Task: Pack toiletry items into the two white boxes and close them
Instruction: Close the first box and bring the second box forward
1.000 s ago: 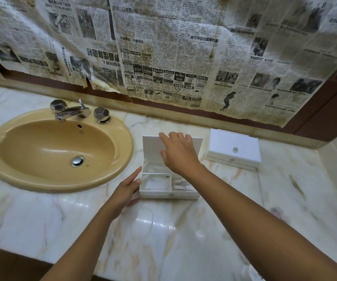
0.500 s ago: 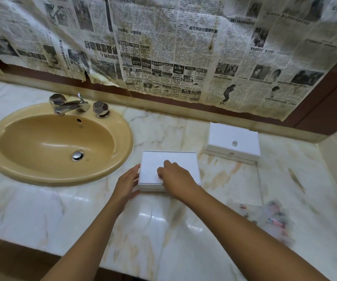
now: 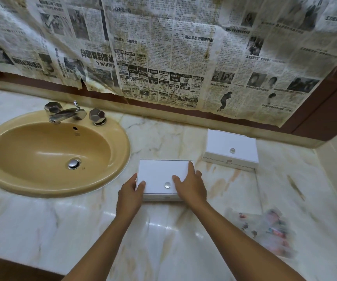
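Note:
The near white box point(image 3: 159, 175) lies closed on the marble counter, a small clear knob point(image 3: 167, 184) on its lid. My left hand point(image 3: 130, 194) grips its front left corner, thumb on the lid and fingers against the side. My right hand point(image 3: 192, 186) rests on the lid's right edge with fingers fairly straight and the thumb lying on top near the knob. The second white box point(image 3: 231, 147) sits closed at the back right, untouched, with the same kind of knob on its lid. The contents of both boxes are hidden.
A tan oval sink point(image 3: 113, 169) with a chrome faucet point(image 3: 66, 113) lies left of the box. A blurred clear packet with coloured print point(image 3: 269, 230) sits front right. Newspaper point(image 3: 163, 57) covers the wall behind. The counter's front edge point(image 3: 21, 258) runs bottom left.
The near box's lid stood upright under my right hand; it is now down and closed. My right hand has slid to the lid's right edge, and my left hand has taken the corner.

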